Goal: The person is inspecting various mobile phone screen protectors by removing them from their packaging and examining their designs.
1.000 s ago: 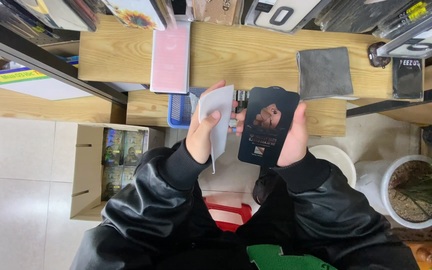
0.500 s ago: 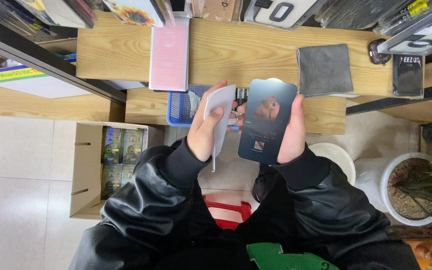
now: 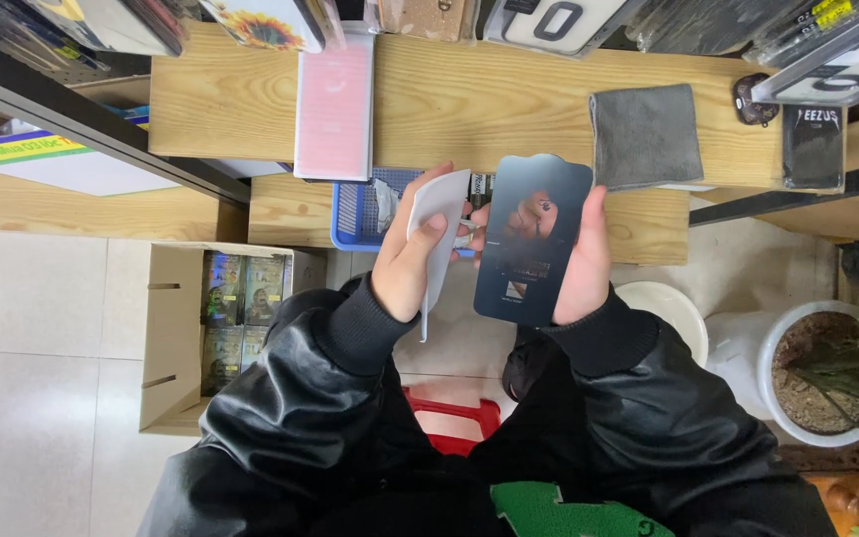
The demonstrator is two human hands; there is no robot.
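Observation:
My right hand (image 3: 584, 261) grips a dark, glossy rectangular panel (image 3: 532, 239) with rounded corners, held upright in front of me; its surface reflects a blurred figure. My left hand (image 3: 408, 261) holds a thin white sheet (image 3: 441, 231) just left of the panel, thumb pressed on it. Both hands are raised over the near edge of a wooden shelf (image 3: 469, 99). Black leather sleeves cover both arms.
On the shelf lie a pink pack (image 3: 334, 107), a grey cloth (image 3: 645, 134) and a small dark box (image 3: 811, 145). A blue basket (image 3: 360, 211) sits behind my hands. A cardboard box (image 3: 213, 323) stands on the floor left, a white plant pot (image 3: 807, 370) right, a red stool (image 3: 454, 423) below.
The right hand has lifted the dark panel slightly higher and tilted it more upright. The left hand with the white sheet has stayed nearly in place.

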